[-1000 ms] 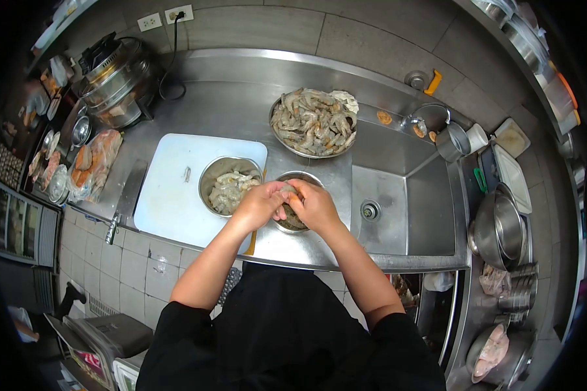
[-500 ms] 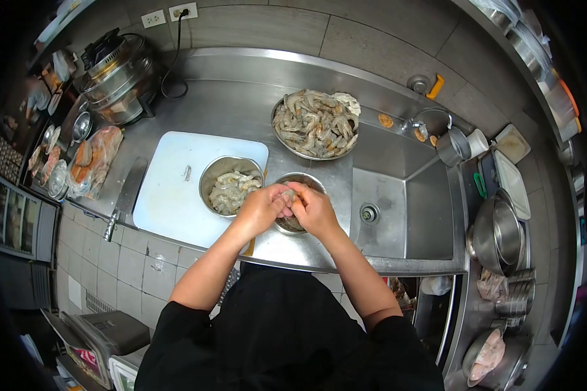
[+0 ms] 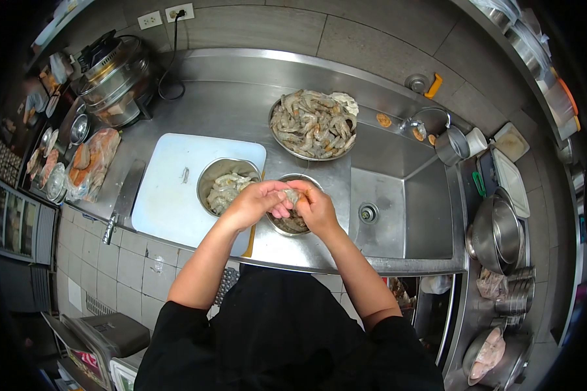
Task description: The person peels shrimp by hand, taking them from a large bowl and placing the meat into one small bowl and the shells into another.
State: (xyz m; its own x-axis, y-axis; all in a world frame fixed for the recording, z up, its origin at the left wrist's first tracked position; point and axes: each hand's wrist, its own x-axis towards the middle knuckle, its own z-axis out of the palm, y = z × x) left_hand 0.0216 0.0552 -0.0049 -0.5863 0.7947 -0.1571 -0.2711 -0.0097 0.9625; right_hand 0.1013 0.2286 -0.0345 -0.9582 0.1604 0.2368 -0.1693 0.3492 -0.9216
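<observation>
Between my left hand (image 3: 261, 203) and my right hand (image 3: 315, 207) is a greyish shrimp (image 3: 291, 195), gripped by the fingers of both and partly covered by them. Directly below is a small steel bowl (image 3: 275, 226) with brownish shells or scraps inside. To its left, a steel pot (image 3: 205, 174) on the cutting board holds pale peeled shrimp (image 3: 227, 189). Farther back, a wide round bowl (image 3: 287, 148) is heaped with unpeeled grey shrimp (image 3: 313, 124).
The white cutting board (image 3: 169, 189) has a knife (image 3: 129, 190) along its left side. At right is the sink (image 3: 388, 231) with a faucet (image 3: 430, 117). Bagged food (image 3: 98, 163) and an electric cooker (image 3: 114, 78) stand left; steel bowls (image 3: 499, 228) sit right.
My fingers have shifted on the shrimp, and my left hand has opened up slightly so more of the shrimp shows. The whole view has moved a little.
</observation>
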